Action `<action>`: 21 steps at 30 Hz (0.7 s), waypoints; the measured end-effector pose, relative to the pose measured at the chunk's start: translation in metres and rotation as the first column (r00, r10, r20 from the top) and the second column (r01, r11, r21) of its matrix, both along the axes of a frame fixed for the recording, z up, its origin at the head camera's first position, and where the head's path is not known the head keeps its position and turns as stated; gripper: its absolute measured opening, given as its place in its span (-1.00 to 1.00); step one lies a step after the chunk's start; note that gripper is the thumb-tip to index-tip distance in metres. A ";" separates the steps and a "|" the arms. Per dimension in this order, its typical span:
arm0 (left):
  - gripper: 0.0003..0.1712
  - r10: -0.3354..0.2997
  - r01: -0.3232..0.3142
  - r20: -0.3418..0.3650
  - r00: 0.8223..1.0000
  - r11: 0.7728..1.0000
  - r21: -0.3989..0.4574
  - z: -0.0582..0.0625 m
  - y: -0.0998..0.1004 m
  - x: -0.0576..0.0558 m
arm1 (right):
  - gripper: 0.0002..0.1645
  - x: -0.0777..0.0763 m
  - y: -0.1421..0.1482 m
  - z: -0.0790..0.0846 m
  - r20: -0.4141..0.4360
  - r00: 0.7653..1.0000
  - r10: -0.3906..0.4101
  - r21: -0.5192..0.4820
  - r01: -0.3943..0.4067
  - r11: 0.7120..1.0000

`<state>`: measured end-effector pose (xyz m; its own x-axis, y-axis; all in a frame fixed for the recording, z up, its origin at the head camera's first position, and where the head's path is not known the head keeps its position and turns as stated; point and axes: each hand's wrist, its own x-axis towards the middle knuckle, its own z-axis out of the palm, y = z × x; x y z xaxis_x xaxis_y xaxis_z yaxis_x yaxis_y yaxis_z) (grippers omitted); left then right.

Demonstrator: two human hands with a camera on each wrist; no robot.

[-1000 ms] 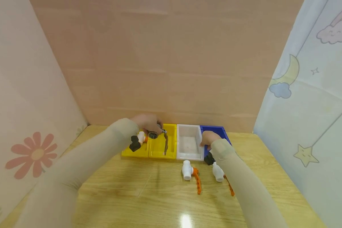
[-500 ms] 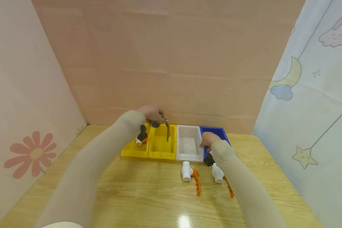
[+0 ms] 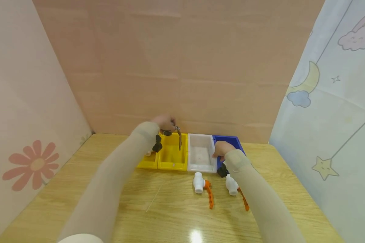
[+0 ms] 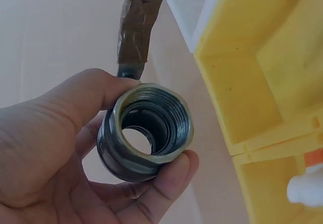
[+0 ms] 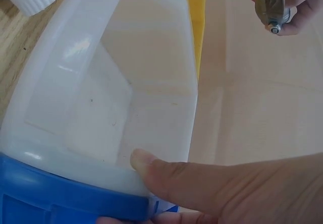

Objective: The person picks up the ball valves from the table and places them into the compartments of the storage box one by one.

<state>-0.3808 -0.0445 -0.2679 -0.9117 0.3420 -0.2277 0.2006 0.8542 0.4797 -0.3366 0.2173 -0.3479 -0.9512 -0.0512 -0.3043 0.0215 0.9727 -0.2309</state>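
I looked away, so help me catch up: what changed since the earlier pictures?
The left hand moved upward in the head view and slightly right, taking along the metal fitting it already held. The right hand stayed on the edge of the white bin; both white fittings on the table stayed put.

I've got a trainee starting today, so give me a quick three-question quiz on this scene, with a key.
1. Multiple choice: what does the left hand hold? A) a yellow bin, B) a metal fitting, C) a screwdriver.
2. True or false: a white fitting with an orange handle lies on the table in front of the white bin.
3. Fill in: the right hand rests where the white bin meets the ____ bin.

Key: 1. B; 2. True; 3. blue.
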 end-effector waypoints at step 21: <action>-0.86 -0.009 -0.003 -0.170 0.985 0.997 -0.071 -0.039 0.012 -0.008 | -0.76 0.001 0.002 0.003 0.012 1.000 -0.024 -0.011 0.024 1.000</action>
